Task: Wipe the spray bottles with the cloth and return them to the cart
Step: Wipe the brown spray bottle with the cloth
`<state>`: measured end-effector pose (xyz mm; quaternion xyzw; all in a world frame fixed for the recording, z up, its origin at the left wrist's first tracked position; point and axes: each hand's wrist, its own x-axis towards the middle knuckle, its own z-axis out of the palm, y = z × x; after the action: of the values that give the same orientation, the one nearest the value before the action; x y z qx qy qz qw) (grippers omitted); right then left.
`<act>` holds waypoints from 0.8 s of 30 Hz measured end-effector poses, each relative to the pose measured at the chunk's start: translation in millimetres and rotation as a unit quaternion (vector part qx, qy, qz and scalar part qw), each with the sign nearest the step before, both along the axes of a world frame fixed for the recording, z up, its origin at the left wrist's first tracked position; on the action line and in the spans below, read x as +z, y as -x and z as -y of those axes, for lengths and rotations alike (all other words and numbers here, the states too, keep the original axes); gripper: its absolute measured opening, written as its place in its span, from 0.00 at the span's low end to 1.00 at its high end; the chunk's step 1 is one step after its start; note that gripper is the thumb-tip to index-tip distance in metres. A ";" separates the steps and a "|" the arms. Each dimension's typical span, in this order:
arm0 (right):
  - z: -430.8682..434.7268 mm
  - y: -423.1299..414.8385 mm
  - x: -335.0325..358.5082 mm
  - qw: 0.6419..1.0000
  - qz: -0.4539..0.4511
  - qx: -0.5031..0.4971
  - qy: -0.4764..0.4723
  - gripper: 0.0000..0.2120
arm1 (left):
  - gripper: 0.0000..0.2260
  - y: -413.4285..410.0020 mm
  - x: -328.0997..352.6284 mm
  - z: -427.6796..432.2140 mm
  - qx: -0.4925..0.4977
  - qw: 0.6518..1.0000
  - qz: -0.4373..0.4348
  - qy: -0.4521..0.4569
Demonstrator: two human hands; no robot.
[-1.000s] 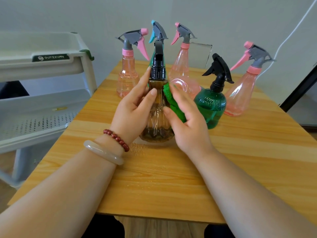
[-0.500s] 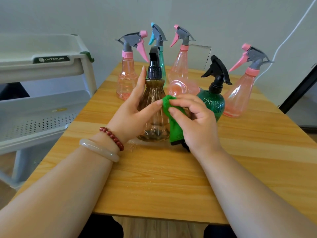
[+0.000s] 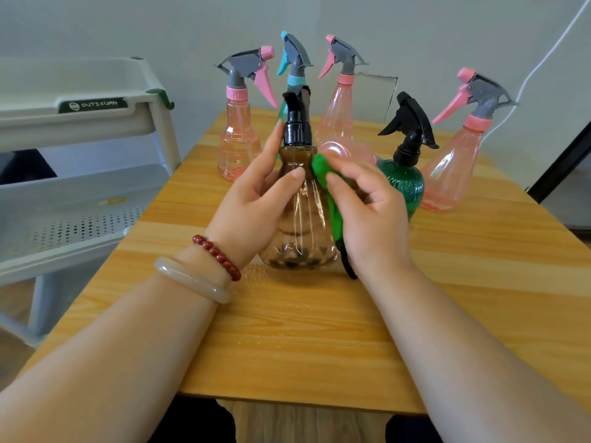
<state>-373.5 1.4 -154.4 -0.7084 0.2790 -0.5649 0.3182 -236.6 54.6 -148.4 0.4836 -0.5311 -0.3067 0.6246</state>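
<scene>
Item: brown spray bottle (image 3: 300, 219), black pump head, standing upright near the middle of the wooden table (image 3: 287, 330).

- Left hand (image 3: 252, 206) is gripping the bottle's left side, thumb lying across the front, forefinger reaching up to the black collar.
- Right hand (image 3: 371, 215) is pinching a green cloth (image 3: 323, 174) and pressing it against the bottle's right shoulder (a dark edge of the cloth is hanging below the palm).

Standing behind:
- left pink bottle (image 3: 238, 148)
- teal-triggered bottle (image 3: 294, 62)
- middle pink bottle (image 3: 339, 116)
- green bottle (image 3: 406, 183)
- right pink bottle (image 3: 454, 167)

Pale shelved cart (image 3: 80, 129) is standing beside the table's left edge.
</scene>
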 end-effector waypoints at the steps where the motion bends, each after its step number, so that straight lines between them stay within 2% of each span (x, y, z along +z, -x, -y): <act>1: 1.3 -0.1 0.5 1.000 0.006 0.004 -0.024 0.12 | 0.27 1.3 -0.4 0.4 0.000 1.000 -0.001 0.003; 3: -2.7 4.7 -1.0 1.000 -0.010 0.013 -0.003 0.12 | 0.26 1.6 -0.9 1.6 0.009 1.000 -0.006 0.007; 7: -13.1 12.1 -4.0 0.990 -0.070 0.022 0.119 0.12 | 0.26 -2.7 -1.3 3.7 0.010 1.000 -0.006 0.004; 12: -1.2 0.4 3.6 0.999 -0.039 0.007 -0.005 0.13 | 0.26 1.1 -0.8 2.8 0.022 1.000 -0.008 -0.003; 14: -6.6 5.5 1.5 0.999 -0.044 0.015 0.017 0.12 | 0.25 0.4 -1.3 3.2 0.031 0.999 -0.013 -0.004; 16: -14.4 11.8 -1.9 0.993 -0.069 0.027 0.092 0.11 | 0.25 -1.9 -1.5 3.7 0.038 0.999 -0.029 -0.009; 18: -14.1 12.3 -3.9 0.988 -0.085 0.030 0.125 0.10 | 0.25 -3.3 -1.4 3.8 0.036 0.999 -0.034 -0.011; 20: -6.4 5.5 -1.7 0.994 -0.068 0.016 0.081 0.10 | 0.26 -1.9 0.0 3.6 0.036 0.999 -0.023 -0.016; 22: -1.4 -1.1 3.3 0.999 -0.039 0.015 -0.011 0.12 | 0.26 0.6 0.3 2.6 0.034 0.999 -0.016 -0.013; 24: -2.1 0.9 3.0 0.999 -0.030 0.015 -0.014 0.13 | 0.26 2.1 -1.2 2.5 0.029 0.999 -0.013 -0.006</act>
<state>-374.4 3.5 -151.4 -0.7248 0.2855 -0.5342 0.3284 -238.7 52.1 -149.5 0.4989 -0.5069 -0.2974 0.6369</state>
